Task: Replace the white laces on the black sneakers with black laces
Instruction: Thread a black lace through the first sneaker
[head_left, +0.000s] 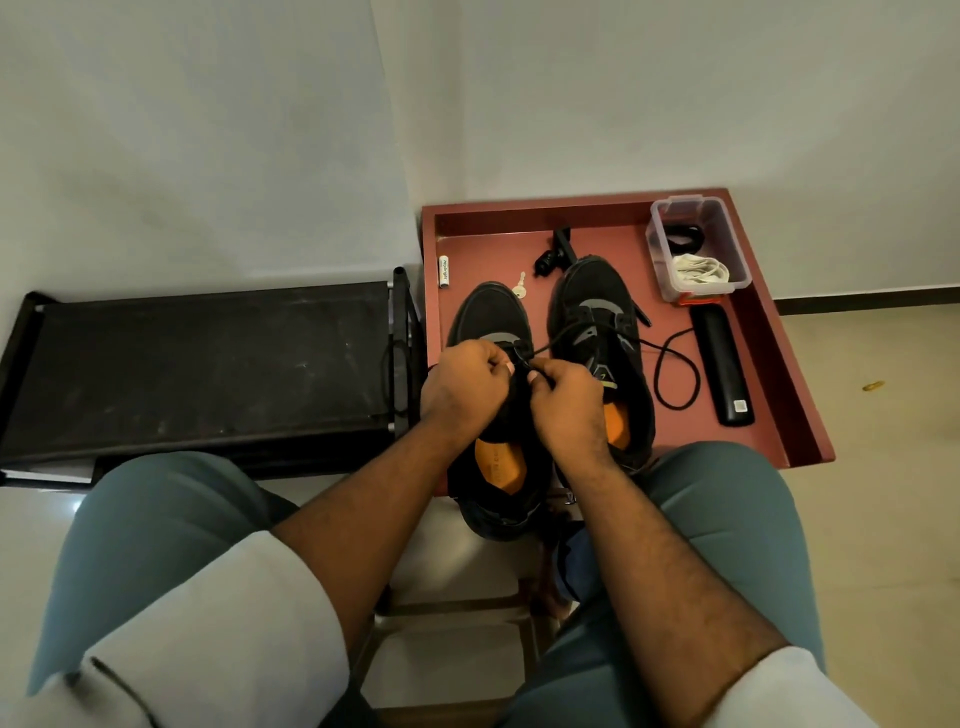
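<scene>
While both hands (511, 387) pinch black lace (670, 374), sneakers (597, 291) overhang tray's (769, 332) near edge.

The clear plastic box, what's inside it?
The clear plastic box in the far right corner of the red tray holds a bundle of white laces at its near end and something black coiled behind them. Anything beneath the bundle is hidden.
</scene>
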